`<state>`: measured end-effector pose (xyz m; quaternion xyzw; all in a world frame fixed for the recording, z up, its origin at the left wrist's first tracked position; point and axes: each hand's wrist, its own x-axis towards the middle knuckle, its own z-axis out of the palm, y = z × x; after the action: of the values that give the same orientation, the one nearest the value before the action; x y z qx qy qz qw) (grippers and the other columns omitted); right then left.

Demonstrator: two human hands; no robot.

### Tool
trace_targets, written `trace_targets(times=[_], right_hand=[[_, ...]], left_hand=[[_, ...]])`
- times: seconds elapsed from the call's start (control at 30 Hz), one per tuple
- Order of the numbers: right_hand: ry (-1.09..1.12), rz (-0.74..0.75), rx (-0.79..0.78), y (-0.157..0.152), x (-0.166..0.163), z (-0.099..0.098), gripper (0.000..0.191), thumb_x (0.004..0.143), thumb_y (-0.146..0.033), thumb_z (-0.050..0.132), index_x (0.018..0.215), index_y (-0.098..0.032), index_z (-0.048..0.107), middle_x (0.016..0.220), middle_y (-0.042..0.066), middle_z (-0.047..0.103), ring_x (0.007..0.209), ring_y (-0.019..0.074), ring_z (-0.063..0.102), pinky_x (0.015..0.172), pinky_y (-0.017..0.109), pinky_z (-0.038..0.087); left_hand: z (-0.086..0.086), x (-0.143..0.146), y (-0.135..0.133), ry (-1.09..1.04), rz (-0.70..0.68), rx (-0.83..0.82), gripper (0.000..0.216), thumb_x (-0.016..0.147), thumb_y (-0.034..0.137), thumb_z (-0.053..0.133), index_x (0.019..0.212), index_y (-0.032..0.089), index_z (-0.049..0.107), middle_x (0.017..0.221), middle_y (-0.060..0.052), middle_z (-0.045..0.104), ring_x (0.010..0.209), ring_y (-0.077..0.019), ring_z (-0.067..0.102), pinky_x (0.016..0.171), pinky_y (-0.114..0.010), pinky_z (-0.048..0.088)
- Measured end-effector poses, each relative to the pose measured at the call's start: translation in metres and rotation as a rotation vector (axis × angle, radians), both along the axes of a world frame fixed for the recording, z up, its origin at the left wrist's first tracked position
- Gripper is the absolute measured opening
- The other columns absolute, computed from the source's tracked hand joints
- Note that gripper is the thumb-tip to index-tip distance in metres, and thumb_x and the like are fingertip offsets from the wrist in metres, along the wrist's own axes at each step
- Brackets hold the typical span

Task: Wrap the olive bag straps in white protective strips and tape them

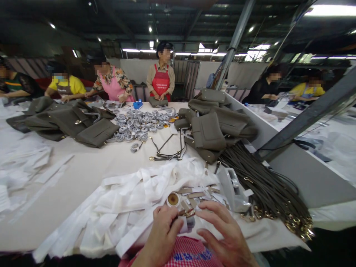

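Observation:
My left hand (162,231) is closed in a pinch on a small strap piece with a gold metal clasp (190,213), held just above the table's near edge. My right hand (222,233) hovers beside it with fingers spread and curved, holding nothing. Right behind the clasp sit a small roll of tape (172,199) and several short olive tabs (194,193) lying on a heap of white paper strips (133,200). A clear tape dispenser (233,191) stands just right of the tabs.
A thick bundle of olive straps with gold ends (267,185) lies at right. Olive handbags are piled at centre right (214,129) and far left (69,122). Wrapped grey coils (139,126) cover the middle. Several people work at the far side and at a table to the right.

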<state>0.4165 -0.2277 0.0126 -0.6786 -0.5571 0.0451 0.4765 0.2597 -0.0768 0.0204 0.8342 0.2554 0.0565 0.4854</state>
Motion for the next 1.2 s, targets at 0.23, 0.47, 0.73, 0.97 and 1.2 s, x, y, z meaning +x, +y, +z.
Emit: trace_targets(times=[0.23, 0.47, 0.73, 0.97, 1.2], right_hand=[[0.073, 0.133, -0.429, 0.02, -0.015, -0.003, 0.012, 0.089, -0.029, 0.063, 0.091, -0.021, 0.072, 0.089, 0.004, 0.074, 0.086, 0.0213, 0.066, 0.083, 0.031, 0.052], [0.334, 0.216, -0.521, 0.006, -0.024, -0.013, 0.024, 0.09, -0.026, 0.054, 0.104, -0.025, 0.074, 0.103, 0.003, 0.076, 0.096, 0.0208, 0.068, 0.085, 0.026, 0.048], [0.367, 0.075, -0.496, 0.009, -0.027, -0.019, 0.018, 0.088, -0.032, 0.058, 0.083, -0.02, 0.07, 0.08, 0.004, 0.071, 0.079, 0.0205, 0.065, 0.073, 0.029, 0.046], [0.542, 0.059, -0.602, 0.016, -0.03, -0.008, 0.01, 0.075, -0.027, 0.066, 0.078, -0.019, 0.061, 0.075, -0.001, 0.062, 0.076, 0.0181, 0.056, 0.07, 0.027, 0.04], [0.923, 0.081, -0.562, 0.014, -0.033, -0.021, 0.021, 0.068, -0.031, 0.064, 0.07, -0.02, 0.046, 0.062, -0.006, 0.046, 0.06, 0.0114, 0.041, 0.055, 0.022, 0.03]], left_hand=[[0.0, -0.006, -0.005, 0.055, -0.278, 0.174, 0.02, 0.096, 0.025, 0.039, 0.093, 0.02, 0.058, 0.093, -0.005, 0.062, 0.096, -0.0222, 0.052, 0.106, -0.051, 0.024], [-0.004, -0.009, -0.002, 0.174, -0.283, 0.052, 0.011, 0.088, 0.019, 0.045, 0.079, 0.02, 0.052, 0.086, -0.001, 0.058, 0.09, -0.0199, 0.049, 0.09, -0.039, 0.035], [-0.003, -0.001, -0.002, 0.188, -0.237, -0.072, 0.014, 0.086, 0.024, 0.045, 0.072, 0.021, 0.046, 0.082, 0.0, 0.052, 0.086, -0.0198, 0.046, 0.089, -0.037, 0.034], [-0.001, -0.006, 0.0, 0.166, -0.293, -0.16, 0.02, 0.09, 0.022, 0.042, 0.101, 0.02, 0.058, 0.105, -0.005, 0.058, 0.1, -0.0216, 0.049, 0.093, -0.037, 0.036], [-0.007, -0.013, 0.02, 0.121, -0.413, -0.178, 0.016, 0.087, 0.026, 0.051, 0.098, 0.024, 0.062, 0.105, -0.002, 0.056, 0.111, -0.0217, 0.044, 0.106, -0.041, 0.028]])
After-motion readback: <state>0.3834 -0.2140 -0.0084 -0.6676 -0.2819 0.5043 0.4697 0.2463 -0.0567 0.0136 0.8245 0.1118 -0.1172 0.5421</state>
